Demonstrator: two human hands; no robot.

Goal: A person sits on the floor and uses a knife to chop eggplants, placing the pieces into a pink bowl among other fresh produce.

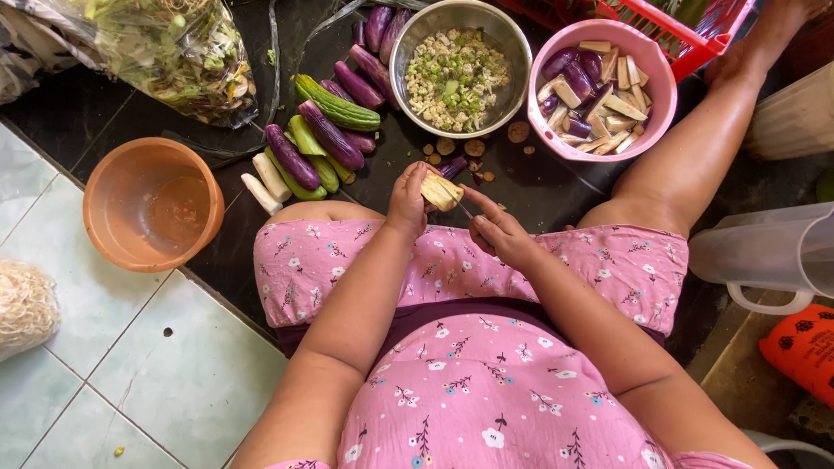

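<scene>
Both hands over lap: left grip point(408, 198) shut round eggplant piece point(440, 191), right grip point(497, 233) pinching knife point(463, 208)

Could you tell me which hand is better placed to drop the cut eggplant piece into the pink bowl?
Probably the left hand: it already grips the eggplant piece, while the right hand holds the knife. The pink bowl lies on the right, so it would reach across.
</scene>
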